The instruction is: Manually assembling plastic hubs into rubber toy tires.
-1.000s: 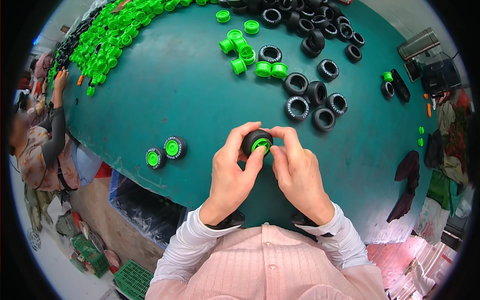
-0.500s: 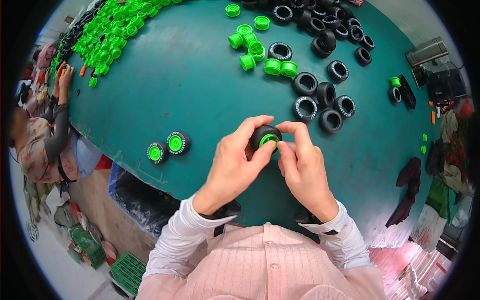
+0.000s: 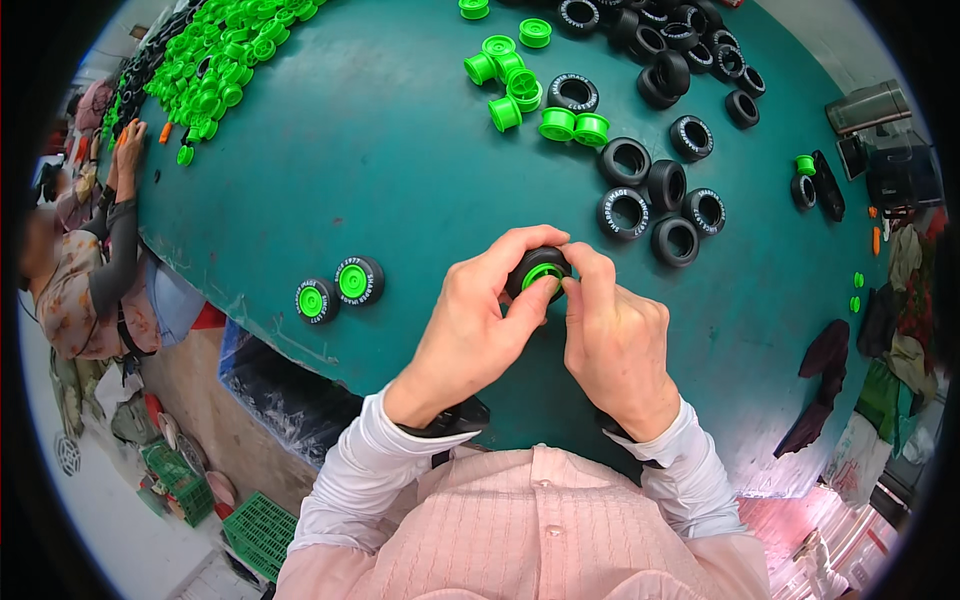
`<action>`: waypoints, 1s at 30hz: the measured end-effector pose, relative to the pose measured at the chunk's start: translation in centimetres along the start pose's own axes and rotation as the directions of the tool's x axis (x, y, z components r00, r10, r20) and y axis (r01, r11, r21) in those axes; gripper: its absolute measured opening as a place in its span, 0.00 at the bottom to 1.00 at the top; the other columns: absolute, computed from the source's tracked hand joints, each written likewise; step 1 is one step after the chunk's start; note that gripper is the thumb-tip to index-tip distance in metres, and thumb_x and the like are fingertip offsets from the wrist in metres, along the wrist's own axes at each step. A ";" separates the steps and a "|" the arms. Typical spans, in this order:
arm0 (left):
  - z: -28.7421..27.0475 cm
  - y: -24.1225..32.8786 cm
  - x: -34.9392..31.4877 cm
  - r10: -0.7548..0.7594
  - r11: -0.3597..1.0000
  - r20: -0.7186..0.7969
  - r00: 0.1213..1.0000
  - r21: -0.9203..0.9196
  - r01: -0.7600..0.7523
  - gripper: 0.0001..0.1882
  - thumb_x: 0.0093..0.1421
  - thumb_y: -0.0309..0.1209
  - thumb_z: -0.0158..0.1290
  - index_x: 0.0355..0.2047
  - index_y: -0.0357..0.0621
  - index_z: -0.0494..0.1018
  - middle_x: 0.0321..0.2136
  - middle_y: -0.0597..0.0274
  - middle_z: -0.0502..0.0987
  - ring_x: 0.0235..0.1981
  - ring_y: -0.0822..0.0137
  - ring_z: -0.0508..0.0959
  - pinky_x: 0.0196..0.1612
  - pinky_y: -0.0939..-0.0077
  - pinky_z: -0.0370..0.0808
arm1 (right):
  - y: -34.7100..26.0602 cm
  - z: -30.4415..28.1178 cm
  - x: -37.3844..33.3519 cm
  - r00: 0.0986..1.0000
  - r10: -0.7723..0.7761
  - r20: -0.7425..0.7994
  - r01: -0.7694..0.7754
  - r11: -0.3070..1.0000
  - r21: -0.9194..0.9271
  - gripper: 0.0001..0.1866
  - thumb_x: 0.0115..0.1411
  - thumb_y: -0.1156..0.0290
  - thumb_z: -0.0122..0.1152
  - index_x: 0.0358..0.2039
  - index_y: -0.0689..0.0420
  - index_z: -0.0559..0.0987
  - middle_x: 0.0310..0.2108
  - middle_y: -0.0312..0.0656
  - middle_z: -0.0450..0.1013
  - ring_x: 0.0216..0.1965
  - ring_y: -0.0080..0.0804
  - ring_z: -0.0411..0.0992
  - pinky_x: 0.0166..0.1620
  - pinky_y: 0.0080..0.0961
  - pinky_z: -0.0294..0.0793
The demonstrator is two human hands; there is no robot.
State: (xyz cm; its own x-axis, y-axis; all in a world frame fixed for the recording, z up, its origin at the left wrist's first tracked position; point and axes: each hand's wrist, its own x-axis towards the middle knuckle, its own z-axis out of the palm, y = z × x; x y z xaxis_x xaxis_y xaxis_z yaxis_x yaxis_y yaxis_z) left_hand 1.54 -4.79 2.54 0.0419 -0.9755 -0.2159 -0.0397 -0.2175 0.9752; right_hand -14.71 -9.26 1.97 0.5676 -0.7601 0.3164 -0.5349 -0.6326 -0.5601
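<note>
Close in front of my chest, both hands hold a small black tyre [image 3: 526, 264] with a bright green wheel rim [image 3: 541, 272] set in its opening. My left hand [image 3: 478, 318] grips the tyre from the left, its thumb pressed on the green rim. From the other side my right hand [image 3: 622, 345] closes on it, fingers curled, thumb and index finger at the tyre's edge. The fingers partly cover the rim, so how deep it sits cannot be told. To the left, a pair of fitted wheels, a nearer wheel [image 3: 313, 300] and a farther wheel [image 3: 357, 281], lie side by side.
Loose black tyres [image 3: 668, 188] lie ahead to the right, with a larger tyre heap behind. Several loose green rims [image 3: 508, 75] sit ahead; a big green rim pile [image 3: 215, 70] fills the far left. A co-worker [image 3: 85, 285] works at the left table edge. Dark cloth [image 3: 822, 385] lies right.
My right hand has rolled over, showing more of its knuckles, and its fingers have curled in at the tyre. The held tyre and rim have tilted slightly; my left hand keeps its grip.
</note>
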 end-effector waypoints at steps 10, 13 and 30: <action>2.6 -1.0 -0.3 0.126 0.946 -0.282 0.951 -0.256 -0.201 0.22 0.65 0.20 0.55 0.59 0.36 0.70 0.49 0.54 0.80 0.44 0.70 0.81 0.43 0.75 0.81 | -1.1 -0.9 0.6 0.938 0.312 0.150 -0.346 0.839 0.419 0.13 0.68 0.79 0.52 0.53 0.61 0.69 0.25 0.48 0.79 0.25 0.48 0.78 0.27 0.38 0.73; 2.1 -0.4 -0.4 0.187 0.980 -0.235 0.954 -0.022 -0.197 0.21 0.63 0.18 0.54 0.57 0.37 0.72 0.43 0.55 0.82 0.40 0.71 0.82 0.40 0.75 0.79 | -1.3 -1.1 0.4 0.931 0.331 0.156 -0.366 0.860 0.355 0.15 0.67 0.78 0.55 0.53 0.60 0.70 0.25 0.49 0.80 0.26 0.49 0.81 0.28 0.39 0.76; 2.0 -1.5 -0.4 0.164 0.975 -0.245 0.955 -0.106 -0.195 0.24 0.65 0.17 0.53 0.62 0.35 0.68 0.47 0.59 0.77 0.44 0.74 0.79 0.45 0.77 0.82 | -1.4 -0.5 0.7 0.957 0.270 0.104 -0.289 0.915 0.280 0.14 0.68 0.77 0.53 0.53 0.60 0.69 0.19 0.45 0.76 0.22 0.50 0.79 0.23 0.40 0.73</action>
State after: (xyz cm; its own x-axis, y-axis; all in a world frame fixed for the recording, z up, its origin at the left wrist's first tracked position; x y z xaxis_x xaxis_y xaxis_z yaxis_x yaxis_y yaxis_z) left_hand -0.40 -4.09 1.06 0.2786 -0.9598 -0.0347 0.0592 -0.0189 0.9981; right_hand -13.89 -9.02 3.38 0.4639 -0.8830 0.0714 -0.4787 -0.3177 -0.8185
